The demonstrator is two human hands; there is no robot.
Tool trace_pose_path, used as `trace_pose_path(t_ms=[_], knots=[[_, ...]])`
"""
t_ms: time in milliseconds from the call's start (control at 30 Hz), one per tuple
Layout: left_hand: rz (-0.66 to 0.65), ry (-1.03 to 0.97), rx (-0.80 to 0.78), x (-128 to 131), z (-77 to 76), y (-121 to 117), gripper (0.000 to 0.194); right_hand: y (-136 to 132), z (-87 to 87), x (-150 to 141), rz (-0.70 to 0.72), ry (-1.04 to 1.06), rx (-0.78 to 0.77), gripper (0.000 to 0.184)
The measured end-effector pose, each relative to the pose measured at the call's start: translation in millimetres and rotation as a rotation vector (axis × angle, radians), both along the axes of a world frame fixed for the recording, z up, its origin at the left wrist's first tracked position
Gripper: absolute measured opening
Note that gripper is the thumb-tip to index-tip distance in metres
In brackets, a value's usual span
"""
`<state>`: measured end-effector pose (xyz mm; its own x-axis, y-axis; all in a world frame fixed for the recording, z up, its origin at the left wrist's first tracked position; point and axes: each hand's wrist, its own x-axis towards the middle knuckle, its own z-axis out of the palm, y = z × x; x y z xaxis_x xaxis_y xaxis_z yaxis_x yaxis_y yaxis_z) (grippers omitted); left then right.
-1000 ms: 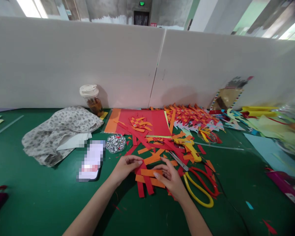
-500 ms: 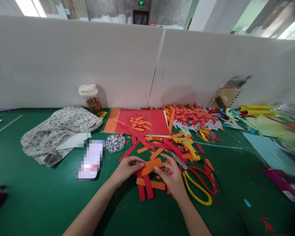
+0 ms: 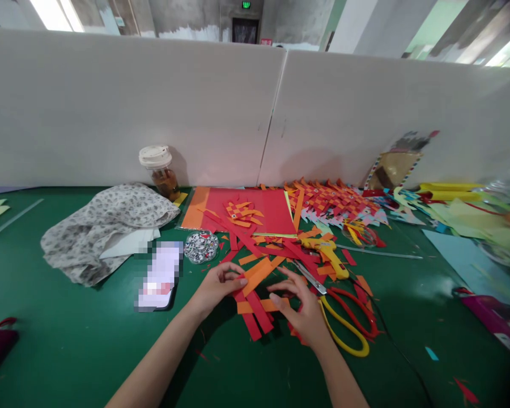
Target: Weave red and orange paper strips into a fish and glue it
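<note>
My left hand point(image 3: 216, 289) pinches the near end of an orange paper strip point(image 3: 257, 276) that slants up to the right. Under it lies a loose weave of red strips point(image 3: 259, 318) and another orange strip point(image 3: 255, 306) on the green table. My right hand point(image 3: 304, 309) rests with fingers spread on the right side of that weave, fingertips touching the strips. It holds nothing.
Yellow-and-red scissors point(image 3: 344, 320) lie right of my right hand, a yellow glue gun point(image 3: 327, 252) behind them. A dish of googly eyes point(image 3: 200, 246), a phone point(image 3: 159, 276), a patterned cloth point(image 3: 106, 226), a lidded jar point(image 3: 159, 170), red paper sheets point(image 3: 255, 211) and finished woven pieces point(image 3: 331, 201) sit farther back.
The left hand has lifted one orange strip and turned it to a slant. The right hand let go of it and spread flat on the weave, which has rotated slightly.
</note>
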<state>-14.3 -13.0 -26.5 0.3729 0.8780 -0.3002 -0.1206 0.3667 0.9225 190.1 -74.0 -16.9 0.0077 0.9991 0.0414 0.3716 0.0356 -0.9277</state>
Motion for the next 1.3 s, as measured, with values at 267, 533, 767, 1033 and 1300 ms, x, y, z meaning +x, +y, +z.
trace_pose_path(t_ms=[267,533,767,1033,1300], knots=[[0.027,-0.05,-0.027,-2,1.4,0,0.037,-2,3.3,-1,0.086,0.1,-0.066,0.053],[0.031,-0.08,-0.051,-2,5.3,0,0.037,-3,-0.1,0,0.131,0.109,-0.095,0.05],[0.053,-0.094,-0.063,-2,3.2,0,0.038,-2,1.5,-1,0.12,0.167,-0.116,0.045],[-0.008,-0.054,-0.036,1,0.7,-2,0.035,2,-4.7,0,-0.046,0.364,-0.09,0.047],[-0.107,0.037,0.017,7,2.5,-9,0.034,4,-7.9,-5,-0.201,0.364,-0.11,0.05]])
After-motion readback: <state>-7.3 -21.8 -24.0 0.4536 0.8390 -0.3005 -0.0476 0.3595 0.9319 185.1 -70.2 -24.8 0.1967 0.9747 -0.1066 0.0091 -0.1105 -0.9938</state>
